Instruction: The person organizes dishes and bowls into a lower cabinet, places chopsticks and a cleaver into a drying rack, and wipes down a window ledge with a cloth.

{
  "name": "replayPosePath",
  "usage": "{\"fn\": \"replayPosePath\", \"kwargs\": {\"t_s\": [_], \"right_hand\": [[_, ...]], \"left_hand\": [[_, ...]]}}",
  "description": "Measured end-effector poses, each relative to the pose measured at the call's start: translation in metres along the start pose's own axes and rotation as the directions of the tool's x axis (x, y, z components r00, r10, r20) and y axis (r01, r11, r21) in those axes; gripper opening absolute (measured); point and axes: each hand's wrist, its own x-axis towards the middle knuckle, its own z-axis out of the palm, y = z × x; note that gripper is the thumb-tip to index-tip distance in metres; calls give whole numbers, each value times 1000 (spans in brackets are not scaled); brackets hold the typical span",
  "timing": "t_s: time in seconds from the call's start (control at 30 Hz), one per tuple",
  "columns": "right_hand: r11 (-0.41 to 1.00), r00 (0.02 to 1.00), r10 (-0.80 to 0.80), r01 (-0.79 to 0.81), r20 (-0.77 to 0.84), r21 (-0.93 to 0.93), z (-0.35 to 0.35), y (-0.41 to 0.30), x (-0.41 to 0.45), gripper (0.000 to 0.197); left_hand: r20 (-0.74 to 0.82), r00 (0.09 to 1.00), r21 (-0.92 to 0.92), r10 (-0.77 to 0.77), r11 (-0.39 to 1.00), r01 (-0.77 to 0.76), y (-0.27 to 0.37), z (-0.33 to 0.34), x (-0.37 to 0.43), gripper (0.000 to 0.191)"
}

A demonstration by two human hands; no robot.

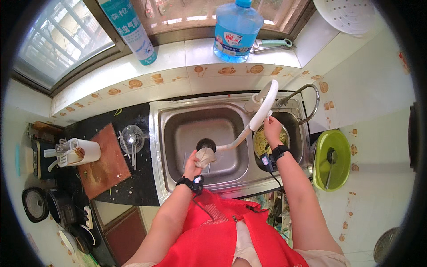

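My left hand (193, 165) holds a pale, crumpled cloth (204, 157) over the large basin of the stainless-steel sink (213, 121), close below the tap's outlet. A white tap (263, 108) with a flexible spout arches from the sink's back and points toward the cloth. My right hand (273, 128) has its fingers closed on the small lever of the tap (269, 114), above the smaller basin. Under that hand, a round metal bowl (289, 137) holds yellowish-green shreds. Whether water runs from the spout cannot be told.
A reddish cutting board (111, 173) with a white utensil holder (90, 150) lies left of the sink, beside a clear glass lid (132, 138). A green plastic basin (345, 157) stands right. A blue detergent bottle (236, 33) and a spray can (135, 36) stand on the windowsill.
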Motion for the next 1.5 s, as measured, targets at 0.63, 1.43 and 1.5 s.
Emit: {"fn": "replayPosePath", "kwargs": {"t_s": [0.63, 1.43, 1.5], "right_hand": [[961, 964, 103, -160, 246, 224, -18, 30, -8, 35], [585, 762, 144, -580, 631, 567, 142, 15, -159, 49], [963, 911, -132, 25, 392, 268, 148, 24, -167, 48]], "left_hand": [[-88, 994, -202, 71, 975, -87, -68, 35, 59, 60], [-223, 975, 190, -27, 979, 70, -58, 40, 41, 48], [-185, 979, 248, 91, 968, -43, -69, 28, 55, 47]]}}
